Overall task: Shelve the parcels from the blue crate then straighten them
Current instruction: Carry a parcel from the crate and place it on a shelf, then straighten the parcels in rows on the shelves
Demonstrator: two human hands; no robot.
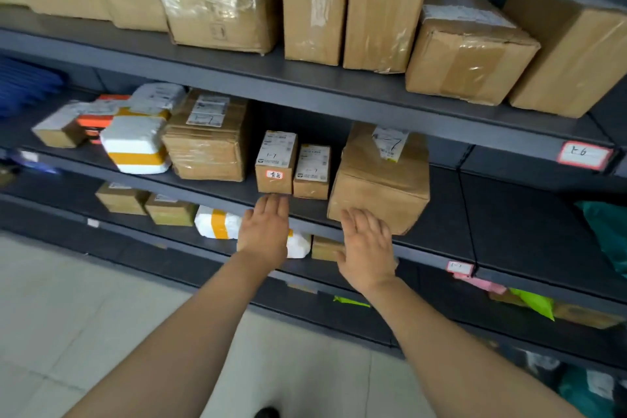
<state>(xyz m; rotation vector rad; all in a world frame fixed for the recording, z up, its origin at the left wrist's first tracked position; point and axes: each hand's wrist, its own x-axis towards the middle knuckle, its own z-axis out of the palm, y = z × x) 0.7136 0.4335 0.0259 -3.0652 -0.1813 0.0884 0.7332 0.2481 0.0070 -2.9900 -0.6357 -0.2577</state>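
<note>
Both my hands reach toward the middle shelf (pixel 441 200) with flat, spread fingers and hold nothing. My left hand (pixel 266 229) has its fingertips at the bottom front of a small upright cardboard box (pixel 275 163) with a red sticker. A second small box (pixel 312 171) stands right beside it. My right hand (pixel 368 248) lies against the lower front face of a larger tilted cardboard parcel (pixel 380 180) with a torn white label. The blue crate is not clearly in view.
The middle shelf also holds a big carton (pixel 207 142) and white foam parcels (pixel 135 144) at the left; its right part is bare. Large cartons (pixel 468 51) fill the top shelf. Small parcels (pixel 171 210) sit on the lower shelf, a green bag (pixel 607 231) at right.
</note>
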